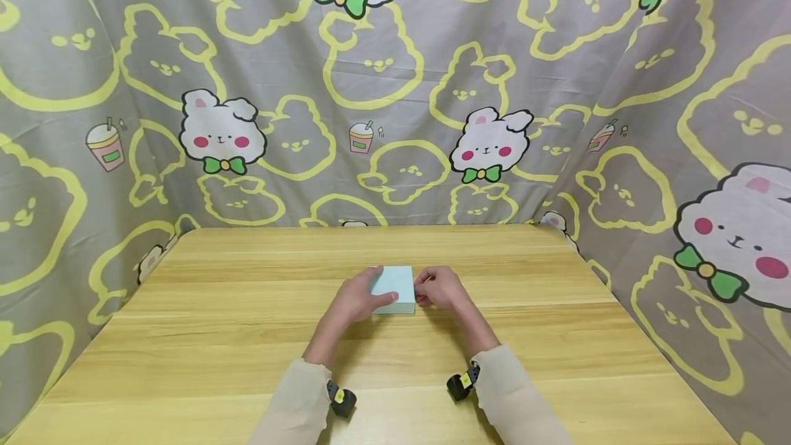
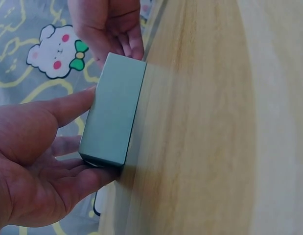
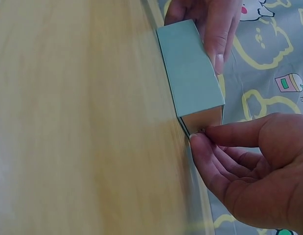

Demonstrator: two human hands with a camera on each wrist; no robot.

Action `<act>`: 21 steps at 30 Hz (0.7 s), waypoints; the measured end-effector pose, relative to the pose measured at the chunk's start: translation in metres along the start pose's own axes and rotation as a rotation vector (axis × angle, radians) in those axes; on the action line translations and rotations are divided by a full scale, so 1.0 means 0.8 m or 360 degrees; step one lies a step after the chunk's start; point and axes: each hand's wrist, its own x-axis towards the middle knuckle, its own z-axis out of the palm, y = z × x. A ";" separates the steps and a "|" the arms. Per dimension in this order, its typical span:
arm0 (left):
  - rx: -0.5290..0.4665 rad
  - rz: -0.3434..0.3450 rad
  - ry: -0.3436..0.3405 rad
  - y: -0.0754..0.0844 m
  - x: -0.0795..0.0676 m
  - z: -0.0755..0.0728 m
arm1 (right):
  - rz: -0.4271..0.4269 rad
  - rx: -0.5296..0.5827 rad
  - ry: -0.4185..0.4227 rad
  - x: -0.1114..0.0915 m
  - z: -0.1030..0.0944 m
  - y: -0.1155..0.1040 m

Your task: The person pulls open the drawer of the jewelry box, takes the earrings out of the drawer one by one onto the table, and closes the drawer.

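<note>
A small pale teal box [image 1: 398, 283] lies flat on the wooden table in the head view. My left hand [image 1: 360, 297] grips it from the left, thumb over the top and fingers at the left end and underside edge in the left wrist view. At the opposite end, my right hand [image 1: 440, 287] pinches a tiny pull [image 3: 201, 130] between thumb and forefinger. That end shows a paler, brownish inner face [image 3: 202, 117] set between the teal walls, like the front of a drawer. The other right fingers are curled in behind the pinch.
The wooden table [image 1: 204, 349] extends around the box on all sides. Grey curtains [image 1: 395, 184] with yellow outlines and white bunny faces hang behind the table and along both sides. A small black camera [image 1: 342, 400] is strapped at the left wrist, another camera [image 1: 460, 384] at the right.
</note>
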 end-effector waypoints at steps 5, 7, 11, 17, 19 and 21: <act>0.0001 0.0004 0.0004 -0.002 0.000 0.000 | 0.0019 0.0043 0.0011 0.000 0.000 -0.002; 0.0002 0.0004 0.0010 -0.003 0.000 0.000 | 0.0024 0.0057 0.0015 0.000 0.000 -0.003; 0.0003 0.0006 0.0019 -0.003 0.001 0.001 | 0.0022 0.0059 0.0026 -0.001 0.000 -0.003; 0.0000 0.0005 0.0011 -0.002 0.001 0.001 | 0.0015 0.0053 0.0037 -0.003 -0.004 0.000; -0.0005 0.0004 0.0006 -0.002 0.001 0.001 | 0.0025 0.0047 0.0038 -0.002 -0.005 0.002; 0.0000 0.0009 0.0004 -0.003 0.001 0.001 | 0.0029 0.0040 0.0037 0.000 -0.006 0.004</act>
